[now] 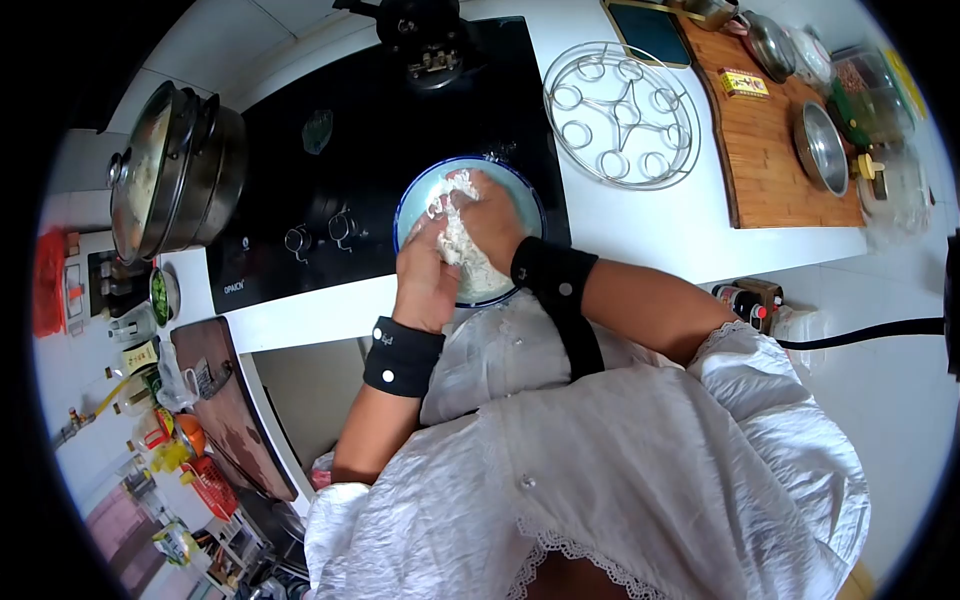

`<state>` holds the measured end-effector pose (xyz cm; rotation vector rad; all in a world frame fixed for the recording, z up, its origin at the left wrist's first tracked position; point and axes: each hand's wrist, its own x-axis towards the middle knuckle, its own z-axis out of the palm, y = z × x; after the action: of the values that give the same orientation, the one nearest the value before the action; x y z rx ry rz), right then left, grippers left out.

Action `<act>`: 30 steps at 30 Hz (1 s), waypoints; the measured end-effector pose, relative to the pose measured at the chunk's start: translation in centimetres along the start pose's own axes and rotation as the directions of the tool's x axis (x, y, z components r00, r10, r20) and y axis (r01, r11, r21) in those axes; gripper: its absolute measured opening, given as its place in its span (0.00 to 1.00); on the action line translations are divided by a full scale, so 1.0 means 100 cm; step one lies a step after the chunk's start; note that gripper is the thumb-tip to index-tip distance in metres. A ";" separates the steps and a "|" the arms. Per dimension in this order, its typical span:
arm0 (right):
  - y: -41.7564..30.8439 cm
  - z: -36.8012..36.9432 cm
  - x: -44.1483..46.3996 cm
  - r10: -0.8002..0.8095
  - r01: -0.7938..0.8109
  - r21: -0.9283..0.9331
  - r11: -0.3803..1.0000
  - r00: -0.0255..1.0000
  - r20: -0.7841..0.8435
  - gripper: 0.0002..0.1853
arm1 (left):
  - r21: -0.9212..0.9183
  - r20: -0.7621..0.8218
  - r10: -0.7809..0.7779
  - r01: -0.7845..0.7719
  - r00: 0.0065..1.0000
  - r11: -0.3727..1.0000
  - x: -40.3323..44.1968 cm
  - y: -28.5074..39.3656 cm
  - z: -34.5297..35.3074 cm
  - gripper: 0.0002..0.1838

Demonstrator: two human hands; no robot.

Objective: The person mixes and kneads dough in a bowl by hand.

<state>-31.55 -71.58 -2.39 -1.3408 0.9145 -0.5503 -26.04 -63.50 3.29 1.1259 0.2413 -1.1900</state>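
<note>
A light blue bowl with a dark blue rim [406, 203] rests at the front edge of the black stove. Inside it lies pale, crumbly dough [458, 240], with white flour stuck to it and to the fingers. My left hand [427, 280] presses on the dough from the left side of the bowl, its fingers bent round it. From the right, my right hand [487, 222] reaches over the bowl, fingers curled down into the floury mass. Both wrists wear black bands.
The black stove [290, 180] has two knobs and a dark burner [425, 45]. A stacked steamer pot [195, 175] stands left. To the right are a round wire rack [625, 112] and a wooden board [765, 170] bearing a metal bowl [820, 148] and a small yellow box [744, 83].
</note>
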 end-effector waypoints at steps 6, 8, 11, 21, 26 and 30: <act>0.009 -0.017 0.008 0.110 -0.120 0.143 0.982 0.991 0.076 0.18 | 0.305 0.079 0.176 -0.192 0.981 0.933 -0.001 0.008 -0.006 0.11; -0.006 -0.022 0.005 0.127 -0.147 0.163 0.976 0.983 0.132 0.16 | 0.422 0.113 0.193 -0.223 0.975 0.878 0.003 0.009 -0.012 0.10; -0.007 -0.028 0.006 0.159 -0.210 0.204 0.956 0.958 0.240 0.19 | 0.567 0.162 0.271 -0.314 0.949 0.762 0.004 0.007 -0.014 0.10; -0.021 -0.058 -0.006 -0.002 0.546 -0.673 0.499 0.778 0.629 0.38 | 0.898 0.372 0.185 -0.302 0.910 -0.319 -0.005 -0.012 -0.026 0.41; -0.011 -0.052 -0.029 -0.087 0.609 -0.767 0.200 0.791 0.605 0.33 | 0.823 0.464 0.280 -0.293 0.840 -0.487 0.009 -0.034 -0.028 0.40; 0.009 -0.039 -0.020 -0.229 0.573 -0.809 0.131 0.811 0.538 0.24 | 0.879 0.356 0.276 -0.220 0.893 -0.422 0.024 -0.039 -0.020 0.34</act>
<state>-35.97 -72.02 -2.65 -2.8461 0.5520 -0.0887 -27.46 -63.18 -1.45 2.5505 -1.4250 -0.6192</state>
